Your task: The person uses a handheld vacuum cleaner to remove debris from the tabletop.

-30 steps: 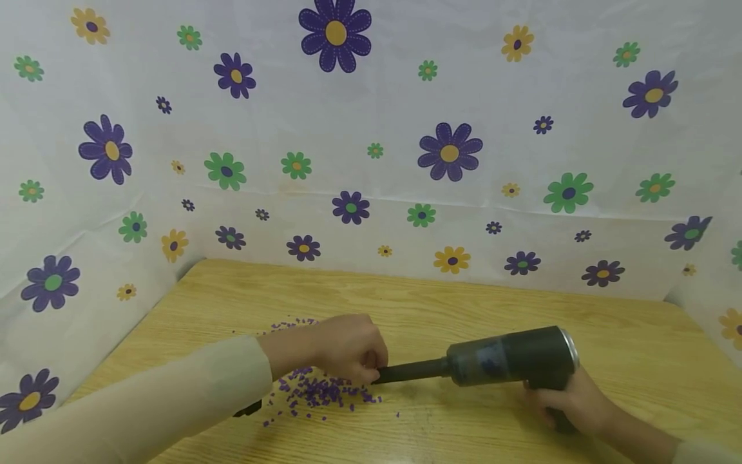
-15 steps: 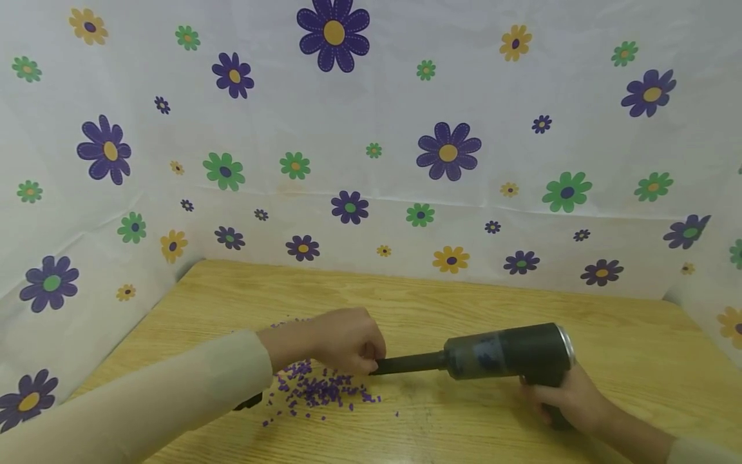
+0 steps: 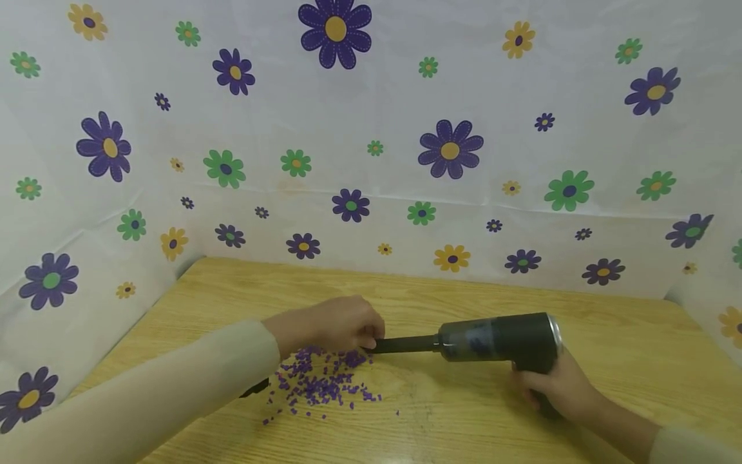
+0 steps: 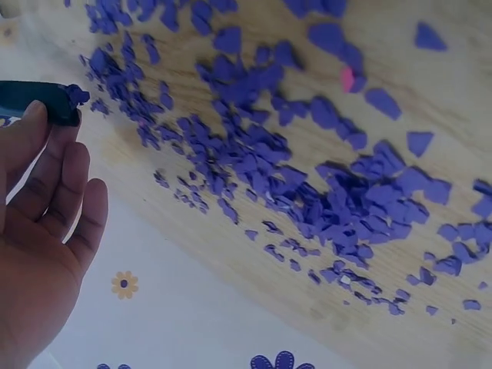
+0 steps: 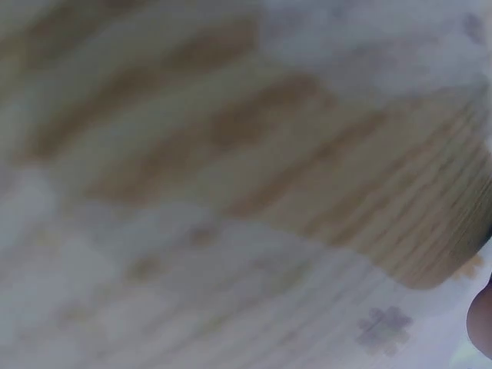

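Note:
My right hand [image 3: 570,386] grips the handle of a black handheld vacuum cleaner [image 3: 524,335] with a see-through dust cup, where dark purple bits show. Its long thin nozzle [image 3: 406,345] points left. Near the tip, my left hand [image 3: 342,325] pinches the nozzle between thumb and fingers. Small purple scraps [image 3: 324,390] lie scattered below and left of the tip. In the left wrist view, some scraps cling to the nozzle's mouth [image 4: 61,104], and a dense band of purple scraps [image 4: 307,192] stretches beside it. Only a fingertip [image 5: 480,327] shows at the right wrist view's edge.
Everything lies on a wood-grain table [image 3: 464,419]. A white flower-print cloth [image 3: 377,116] walls the back and both sides. Under the left sleeve [image 3: 232,367], a small black object [image 3: 256,388] pokes out.
Both hands and the vacuum cleaner have moved toward the back of the table and slightly left. More purple scraps now show beneath the left hand, while some behind it have become covered.

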`<act>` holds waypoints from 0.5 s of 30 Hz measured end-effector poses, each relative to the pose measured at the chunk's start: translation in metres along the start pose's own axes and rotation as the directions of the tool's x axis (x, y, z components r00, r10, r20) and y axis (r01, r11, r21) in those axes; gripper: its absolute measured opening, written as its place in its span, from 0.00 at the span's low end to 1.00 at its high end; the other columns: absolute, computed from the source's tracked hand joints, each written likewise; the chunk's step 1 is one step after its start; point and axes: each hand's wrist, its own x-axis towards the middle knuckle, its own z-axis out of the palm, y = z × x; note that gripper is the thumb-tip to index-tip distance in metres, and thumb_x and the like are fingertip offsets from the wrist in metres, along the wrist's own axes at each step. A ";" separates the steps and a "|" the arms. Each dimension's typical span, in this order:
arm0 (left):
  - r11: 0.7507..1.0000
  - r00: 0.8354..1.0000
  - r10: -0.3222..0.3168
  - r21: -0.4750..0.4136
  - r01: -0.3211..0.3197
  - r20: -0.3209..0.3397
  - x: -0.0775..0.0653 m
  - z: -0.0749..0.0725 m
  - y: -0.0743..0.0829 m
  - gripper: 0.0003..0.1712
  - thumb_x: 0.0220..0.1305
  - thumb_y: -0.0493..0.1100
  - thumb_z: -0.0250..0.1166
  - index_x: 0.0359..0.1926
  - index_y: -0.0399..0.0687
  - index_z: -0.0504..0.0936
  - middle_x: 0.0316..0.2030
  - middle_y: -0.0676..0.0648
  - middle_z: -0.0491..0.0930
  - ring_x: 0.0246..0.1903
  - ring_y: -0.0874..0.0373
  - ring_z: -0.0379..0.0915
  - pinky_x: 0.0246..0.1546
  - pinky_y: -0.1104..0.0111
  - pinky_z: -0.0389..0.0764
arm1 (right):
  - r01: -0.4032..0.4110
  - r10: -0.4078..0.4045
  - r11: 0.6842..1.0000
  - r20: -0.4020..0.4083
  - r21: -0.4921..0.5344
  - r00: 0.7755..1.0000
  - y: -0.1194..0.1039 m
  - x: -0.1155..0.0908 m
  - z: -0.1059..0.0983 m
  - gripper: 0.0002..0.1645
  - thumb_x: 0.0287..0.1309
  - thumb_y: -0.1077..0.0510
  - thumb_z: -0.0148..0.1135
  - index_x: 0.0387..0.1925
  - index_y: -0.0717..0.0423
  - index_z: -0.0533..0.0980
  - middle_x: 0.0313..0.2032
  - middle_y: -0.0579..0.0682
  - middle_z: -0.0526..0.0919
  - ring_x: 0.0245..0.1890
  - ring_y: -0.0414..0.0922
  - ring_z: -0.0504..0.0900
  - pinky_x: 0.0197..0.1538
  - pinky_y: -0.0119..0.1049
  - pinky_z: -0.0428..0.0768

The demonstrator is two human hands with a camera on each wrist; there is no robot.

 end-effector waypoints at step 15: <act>0.992 0.992 -0.128 0.001 0.128 -0.007 0.016 0.003 -0.019 0.09 0.68 0.40 0.64 0.47 0.47 0.85 0.41 0.51 0.86 0.42 0.58 0.81 0.52 0.64 0.82 | -0.112 0.104 0.988 -0.072 -0.111 0.992 0.003 0.019 -0.001 0.07 0.54 0.75 0.60 0.31 0.70 0.69 0.11 0.51 0.74 0.07 0.43 0.74 0.15 0.40 0.75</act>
